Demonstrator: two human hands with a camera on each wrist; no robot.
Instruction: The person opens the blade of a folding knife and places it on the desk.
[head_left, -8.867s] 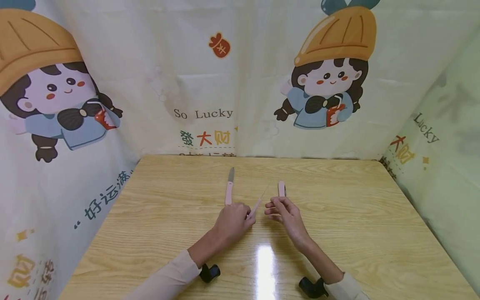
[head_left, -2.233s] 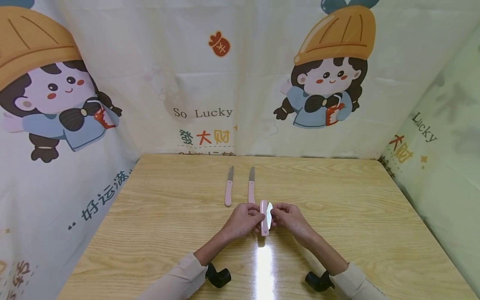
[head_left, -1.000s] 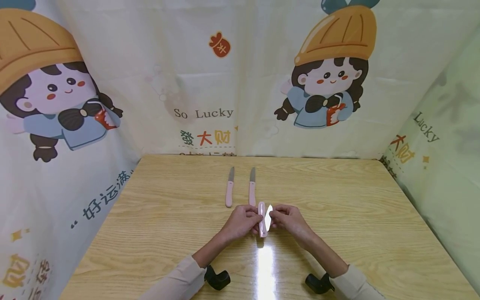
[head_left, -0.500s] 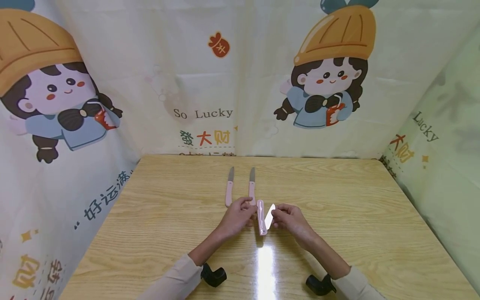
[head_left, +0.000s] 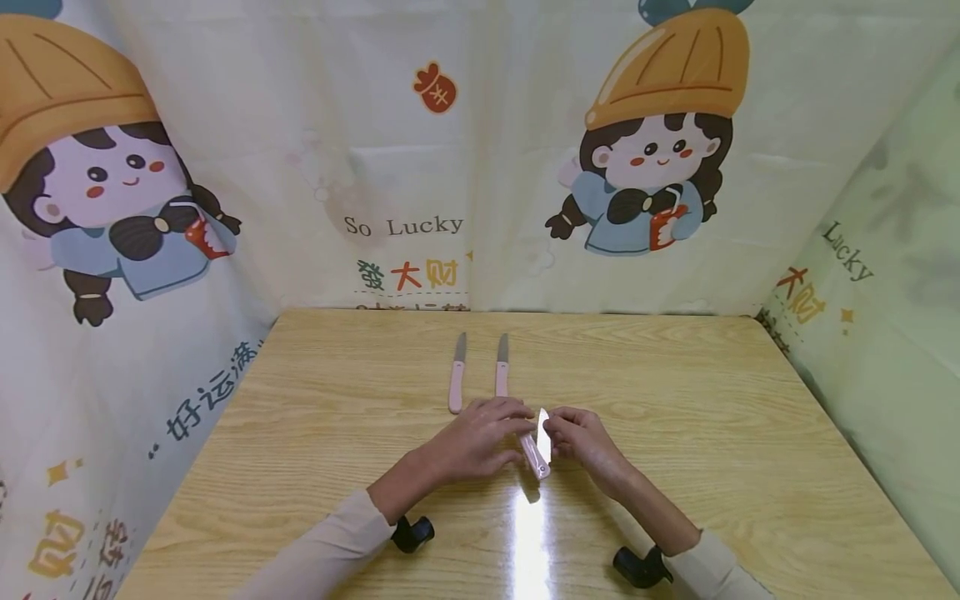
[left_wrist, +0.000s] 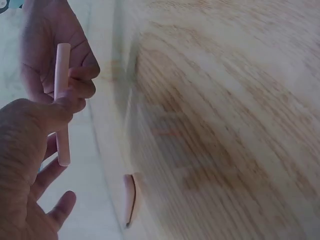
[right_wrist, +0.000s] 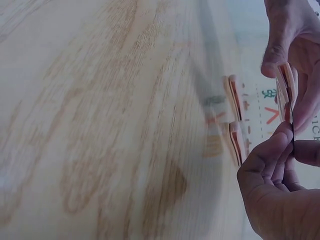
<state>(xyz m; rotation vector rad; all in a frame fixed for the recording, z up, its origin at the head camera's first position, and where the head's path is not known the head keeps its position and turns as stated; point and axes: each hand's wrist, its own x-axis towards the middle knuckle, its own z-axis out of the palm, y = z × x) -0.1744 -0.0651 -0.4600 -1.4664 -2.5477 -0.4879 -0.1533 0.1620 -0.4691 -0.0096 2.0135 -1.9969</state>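
Note:
Above the table, a pink-handled folding knife (head_left: 535,455) is part unfolded, its shiny blade (head_left: 543,437) angled from the handle. My right hand (head_left: 592,446) pinches the blade between thumb and fingertips. At the handle's upper end is my left hand (head_left: 476,437), its fingers partly covering it; in the right wrist view the handle (right_wrist: 286,82) lies between its thumb and fingers. The left wrist view has the handle (left_wrist: 61,75) upright against the thumb, with some fingers stretched out. Two more pink folding knives, one on the left (head_left: 457,383) and one beside it (head_left: 502,375), lie unfolded.
All of this is at a wood-grain table (head_left: 675,400). A printed curtain (head_left: 517,167) hangs behind and along both sides. Black wrist devices, left (head_left: 412,533) and right (head_left: 641,567), sit near the cuffs. Light glares on the table's front middle.
Earlier the left hand unfolded another knife, which now lies beside the first. The third knife was picked up; its handle has just tilted as the left hand moved over its upper end.

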